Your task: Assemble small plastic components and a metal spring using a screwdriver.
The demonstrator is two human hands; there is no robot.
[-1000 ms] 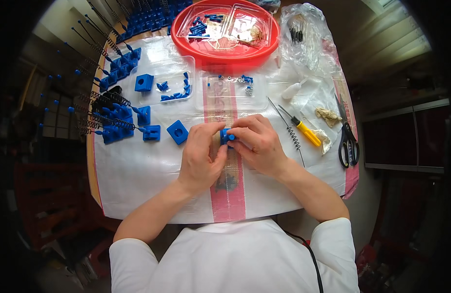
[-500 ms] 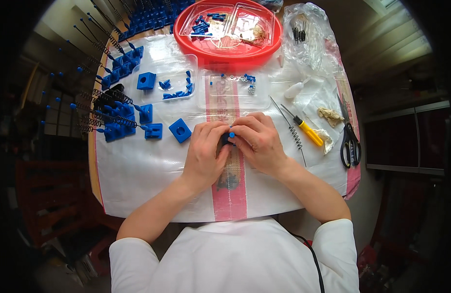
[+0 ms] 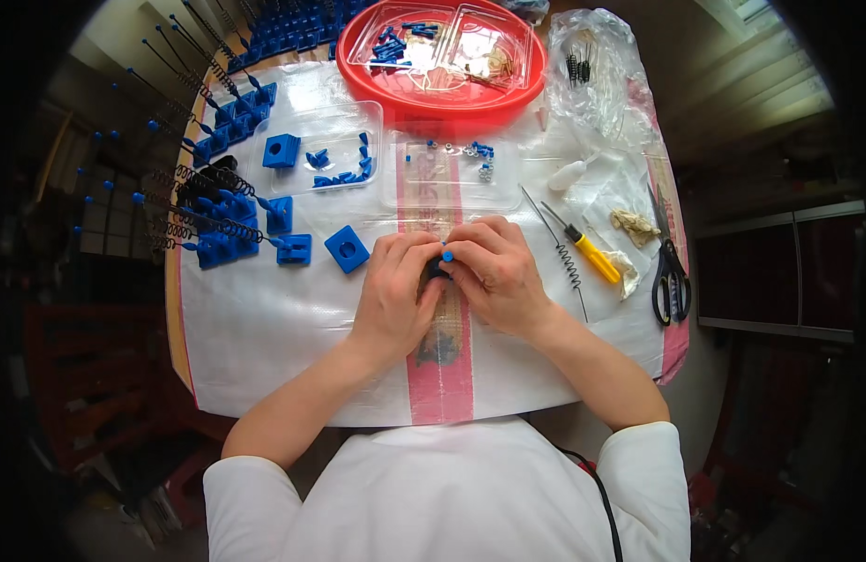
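Observation:
My left hand and my right hand meet over the middle of the table, both closed round a small blue plastic part. Its round blue end shows between the fingertips; a darker piece below is mostly hidden by my fingers. Left of my left hand lies a flat blue square plate with a round hole. To the right of my right hand rests a black coil spring with straight ends, next to a yellow-handled screwdriver.
Blue bases with springs crowd the left side. Clear trays of blue pieces and small rings lie beyond my hands, before a red basin. Black scissors, a white dropper bottle and a plastic bag are right.
My hands stay nearly in place. The blue end between my fingertips has shifted slightly upward and turned a little; the whole view has moved a few pixels.

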